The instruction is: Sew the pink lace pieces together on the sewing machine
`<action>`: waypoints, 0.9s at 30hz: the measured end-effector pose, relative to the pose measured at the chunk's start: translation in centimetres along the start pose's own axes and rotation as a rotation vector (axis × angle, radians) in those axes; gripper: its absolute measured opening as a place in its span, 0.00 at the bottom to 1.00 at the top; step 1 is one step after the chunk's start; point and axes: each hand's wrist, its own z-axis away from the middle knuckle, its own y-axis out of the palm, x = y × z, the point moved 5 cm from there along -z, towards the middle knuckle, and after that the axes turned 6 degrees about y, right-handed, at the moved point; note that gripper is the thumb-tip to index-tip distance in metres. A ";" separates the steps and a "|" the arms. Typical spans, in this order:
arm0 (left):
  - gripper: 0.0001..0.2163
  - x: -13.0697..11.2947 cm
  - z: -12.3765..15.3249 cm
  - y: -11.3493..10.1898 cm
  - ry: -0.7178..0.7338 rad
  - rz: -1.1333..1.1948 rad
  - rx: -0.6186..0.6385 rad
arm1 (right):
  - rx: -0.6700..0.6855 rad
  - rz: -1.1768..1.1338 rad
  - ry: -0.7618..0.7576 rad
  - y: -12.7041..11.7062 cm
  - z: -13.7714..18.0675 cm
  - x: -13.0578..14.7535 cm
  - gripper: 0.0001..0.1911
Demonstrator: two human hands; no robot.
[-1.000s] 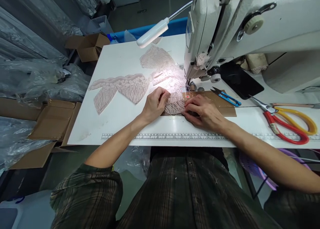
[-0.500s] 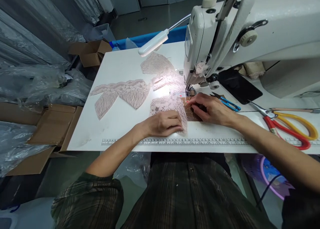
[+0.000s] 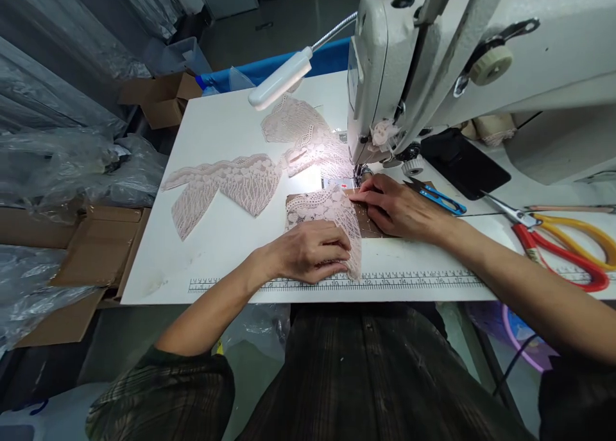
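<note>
A pale pink lace piece (image 3: 323, 207) lies in front of the sewing machine's presser foot (image 3: 359, 172), partly over a brown sheet (image 3: 380, 228). My left hand (image 3: 312, 251) rests on its near part, fingers curled together on the lace by the ruler strip. My right hand (image 3: 397, 207) is closed at the lace's upper right edge, thumb and fingers close together over the brown sheet. Its fingertips partly hide what they pinch. Behind, more lace (image 3: 332, 155) lies bunched under the lamp light beside the needle, joined to a cut lace piece (image 3: 250, 184) on the left.
Blue thread snips (image 3: 445, 200), a black phone (image 3: 466, 162) and red-and-yellow-handled scissors (image 3: 534, 226) lie right of my right hand. A lamp (image 3: 282, 78) hangs over the lace. A printed ruler (image 3: 409, 279) runs along the table's front edge. Cardboard boxes (image 3: 103, 245) stand left.
My left hand has drawn the near part of the lace slightly toward the front edge, showing brown sheet at its upper left. My right fingertips have shifted left to the lace edge.
</note>
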 end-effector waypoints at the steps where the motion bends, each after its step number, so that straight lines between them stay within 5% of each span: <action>1: 0.02 -0.1 0.0 0.0 -0.004 0.017 0.009 | 0.002 0.012 0.000 0.0 0.0 0.1 0.22; 7: 0.05 -0.3 0.0 -0.1 -0.017 0.004 0.018 | 0.017 0.060 -0.011 0.1 -0.4 0.9 0.20; 18: 0.03 0.1 -0.1 -1.0 -0.006 -0.040 -0.094 | -0.082 -0.146 0.200 -1.0 0.5 -0.3 0.20; 27: 0.03 0.4 0.0 -1.0 -0.025 0.009 -0.118 | -0.034 -0.114 0.058 -0.4 0.9 0.4 0.19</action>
